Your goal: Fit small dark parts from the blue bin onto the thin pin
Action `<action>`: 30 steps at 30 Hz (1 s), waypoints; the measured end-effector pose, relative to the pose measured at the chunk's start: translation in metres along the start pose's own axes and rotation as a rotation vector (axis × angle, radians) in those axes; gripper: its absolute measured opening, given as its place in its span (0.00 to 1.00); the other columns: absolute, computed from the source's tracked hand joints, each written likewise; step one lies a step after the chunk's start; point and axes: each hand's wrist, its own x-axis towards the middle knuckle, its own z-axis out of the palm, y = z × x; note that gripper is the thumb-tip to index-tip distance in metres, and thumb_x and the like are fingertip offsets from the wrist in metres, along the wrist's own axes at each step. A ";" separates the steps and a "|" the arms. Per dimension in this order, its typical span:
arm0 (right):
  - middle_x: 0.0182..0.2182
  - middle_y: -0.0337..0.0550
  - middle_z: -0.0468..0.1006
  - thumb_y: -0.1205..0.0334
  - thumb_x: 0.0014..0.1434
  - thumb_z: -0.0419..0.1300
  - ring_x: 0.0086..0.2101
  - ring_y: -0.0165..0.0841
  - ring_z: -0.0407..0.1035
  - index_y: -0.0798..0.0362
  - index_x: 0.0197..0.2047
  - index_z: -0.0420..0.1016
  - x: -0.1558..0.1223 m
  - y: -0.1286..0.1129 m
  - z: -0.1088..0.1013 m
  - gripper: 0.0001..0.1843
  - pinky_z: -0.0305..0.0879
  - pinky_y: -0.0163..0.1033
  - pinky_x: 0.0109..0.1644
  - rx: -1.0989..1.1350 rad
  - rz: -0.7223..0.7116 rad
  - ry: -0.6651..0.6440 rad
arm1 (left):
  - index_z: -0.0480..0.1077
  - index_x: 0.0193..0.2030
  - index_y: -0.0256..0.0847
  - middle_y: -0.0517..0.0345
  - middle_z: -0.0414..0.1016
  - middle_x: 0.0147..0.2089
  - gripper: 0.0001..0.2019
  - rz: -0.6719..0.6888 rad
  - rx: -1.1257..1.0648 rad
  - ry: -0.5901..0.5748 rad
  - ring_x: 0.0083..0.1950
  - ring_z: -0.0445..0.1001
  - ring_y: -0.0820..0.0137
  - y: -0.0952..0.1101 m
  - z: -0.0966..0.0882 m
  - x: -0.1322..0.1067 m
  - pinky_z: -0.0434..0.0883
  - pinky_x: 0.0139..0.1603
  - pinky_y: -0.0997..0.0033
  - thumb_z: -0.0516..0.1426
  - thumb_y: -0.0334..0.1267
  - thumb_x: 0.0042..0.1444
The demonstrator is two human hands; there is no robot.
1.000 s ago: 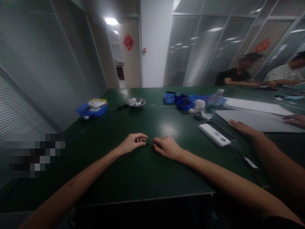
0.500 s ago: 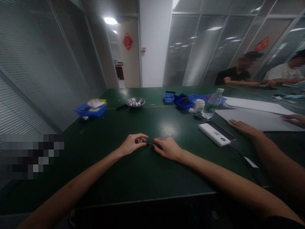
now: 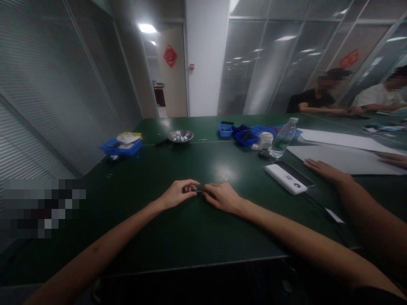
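My left hand (image 3: 178, 193) pinches a small dark part (image 3: 199, 192), which sits between my 2 hands, in from the near edge of the bench (image 3: 178, 241). My right hand (image 3: 223, 198) is curled just beside it, but I cannot tell whether it grips. A bowl (image 3: 180, 141) stands toward the far edge; a blue tray (image 3: 135, 148) lies by the left edge.
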 end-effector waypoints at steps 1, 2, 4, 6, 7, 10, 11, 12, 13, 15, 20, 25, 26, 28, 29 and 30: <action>0.38 0.43 0.78 0.56 0.71 0.49 0.31 0.29 0.70 0.52 0.49 0.72 0.000 0.000 0.000 0.14 0.57 0.34 0.35 0.000 -0.002 0.001 | 0.72 0.59 0.42 0.54 0.75 0.44 0.20 0.004 0.002 -0.002 0.42 0.72 0.68 0.000 0.000 0.000 0.68 0.44 0.69 0.59 0.45 0.62; 0.39 0.43 0.78 0.56 0.71 0.49 0.31 0.29 0.70 0.52 0.50 0.72 0.000 0.000 0.000 0.14 0.57 0.34 0.35 0.001 -0.005 -0.001 | 0.72 0.59 0.42 0.54 0.75 0.45 0.20 0.009 0.005 -0.003 0.42 0.72 0.68 0.001 0.000 0.000 0.68 0.44 0.69 0.59 0.45 0.63; 0.40 0.44 0.78 0.57 0.71 0.49 0.32 0.29 0.71 0.52 0.51 0.72 0.000 -0.001 -0.001 0.14 0.58 0.34 0.35 0.007 -0.017 -0.004 | 0.72 0.58 0.41 0.53 0.75 0.45 0.20 0.016 0.012 0.001 0.42 0.71 0.68 0.003 0.001 0.000 0.68 0.44 0.69 0.59 0.45 0.63; 0.40 0.44 0.78 0.57 0.71 0.49 0.33 0.30 0.71 0.52 0.52 0.71 0.000 -0.001 -0.002 0.14 0.59 0.34 0.36 0.035 -0.025 0.002 | 0.72 0.58 0.41 0.53 0.75 0.46 0.19 0.019 0.021 0.003 0.42 0.71 0.68 0.005 0.002 0.000 0.68 0.45 0.69 0.58 0.45 0.63; 0.40 0.44 0.79 0.57 0.72 0.48 0.33 0.30 0.72 0.52 0.52 0.71 -0.001 -0.002 -0.002 0.14 0.60 0.34 0.37 0.059 -0.025 0.013 | 0.72 0.59 0.42 0.53 0.75 0.46 0.19 0.022 0.025 0.002 0.42 0.71 0.67 0.006 0.003 0.000 0.68 0.45 0.69 0.58 0.45 0.63; 0.40 0.44 0.78 0.57 0.73 0.46 0.33 0.30 0.72 0.53 0.52 0.70 -0.001 -0.002 -0.004 0.15 0.61 0.34 0.38 0.135 -0.006 0.051 | 0.70 0.60 0.43 0.53 0.76 0.47 0.20 0.018 0.017 -0.011 0.43 0.72 0.67 0.008 0.004 0.001 0.68 0.45 0.68 0.58 0.44 0.63; 0.39 0.44 0.78 0.56 0.73 0.46 0.32 0.30 0.71 0.53 0.52 0.70 -0.002 -0.002 -0.004 0.15 0.60 0.34 0.37 0.146 0.007 0.058 | 0.70 0.61 0.43 0.53 0.76 0.47 0.21 0.010 0.010 -0.010 0.44 0.72 0.67 0.008 0.004 0.001 0.69 0.46 0.68 0.59 0.44 0.62; 0.38 0.43 0.78 0.56 0.73 0.46 0.31 0.29 0.70 0.53 0.51 0.70 -0.002 -0.001 -0.004 0.15 0.60 0.34 0.36 0.147 0.022 0.065 | 0.69 0.62 0.43 0.53 0.76 0.47 0.22 0.001 0.007 -0.004 0.45 0.73 0.66 0.008 0.005 0.001 0.69 0.46 0.68 0.59 0.44 0.62; 0.37 0.43 0.78 0.56 0.72 0.47 0.30 0.29 0.70 0.53 0.50 0.70 -0.002 -0.001 -0.003 0.15 0.59 0.34 0.36 0.140 0.037 0.071 | 0.68 0.63 0.43 0.53 0.76 0.48 0.23 -0.006 0.009 0.005 0.46 0.73 0.66 0.008 0.005 0.000 0.69 0.47 0.67 0.60 0.44 0.62; 0.36 0.43 0.78 0.55 0.72 0.48 0.30 0.29 0.69 0.52 0.49 0.71 -0.001 0.000 -0.001 0.14 0.58 0.34 0.35 0.117 0.055 0.075 | 0.68 0.63 0.44 0.52 0.75 0.50 0.23 -0.002 0.033 0.031 0.48 0.73 0.65 0.008 0.005 0.000 0.69 0.48 0.67 0.60 0.44 0.62; 0.38 0.43 0.78 0.56 0.71 0.49 0.32 0.29 0.70 0.52 0.48 0.71 0.000 -0.001 -0.001 0.13 0.57 0.34 0.36 0.066 0.048 0.048 | 0.69 0.62 0.45 0.51 0.73 0.53 0.23 0.022 0.098 0.044 0.49 0.71 0.63 0.010 0.003 -0.004 0.69 0.45 0.67 0.61 0.45 0.60; 0.39 0.43 0.78 0.56 0.72 0.49 0.31 0.28 0.69 0.52 0.51 0.71 -0.002 -0.004 -0.009 0.14 0.58 0.33 0.35 0.092 0.055 0.003 | 0.68 0.62 0.45 0.50 0.70 0.57 0.21 -0.010 0.119 0.099 0.50 0.71 0.63 0.019 -0.005 -0.006 0.71 0.47 0.64 0.58 0.43 0.63; 0.40 0.43 0.78 0.55 0.72 0.49 0.31 0.28 0.69 0.52 0.51 0.71 -0.002 -0.004 -0.010 0.15 0.58 0.32 0.34 0.102 0.052 -0.003 | 0.69 0.61 0.44 0.50 0.71 0.57 0.19 -0.010 0.128 0.128 0.50 0.71 0.63 0.023 -0.005 -0.009 0.71 0.48 0.64 0.56 0.42 0.64; 0.40 0.43 0.78 0.55 0.72 0.49 0.31 0.28 0.69 0.52 0.52 0.71 -0.002 -0.004 -0.009 0.15 0.58 0.33 0.34 0.097 0.055 0.008 | 0.72 0.55 0.42 0.49 0.73 0.52 0.14 0.008 0.153 0.177 0.49 0.71 0.63 0.034 -0.003 -0.021 0.70 0.50 0.62 0.52 0.39 0.66; 0.40 0.43 0.78 0.55 0.72 0.49 0.31 0.28 0.69 0.52 0.52 0.71 -0.002 -0.003 -0.009 0.15 0.58 0.33 0.34 0.089 0.056 0.012 | 0.74 0.52 0.42 0.49 0.73 0.48 0.13 0.027 0.163 0.174 0.48 0.71 0.63 0.041 0.000 -0.032 0.70 0.50 0.61 0.51 0.38 0.66; 0.40 0.43 0.78 0.55 0.71 0.49 0.30 0.28 0.69 0.52 0.51 0.71 -0.002 -0.003 -0.008 0.14 0.58 0.33 0.34 0.076 0.056 0.018 | 0.74 0.48 0.42 0.49 0.74 0.45 0.12 0.045 0.169 0.132 0.47 0.72 0.63 0.048 0.005 -0.046 0.70 0.50 0.60 0.51 0.37 0.65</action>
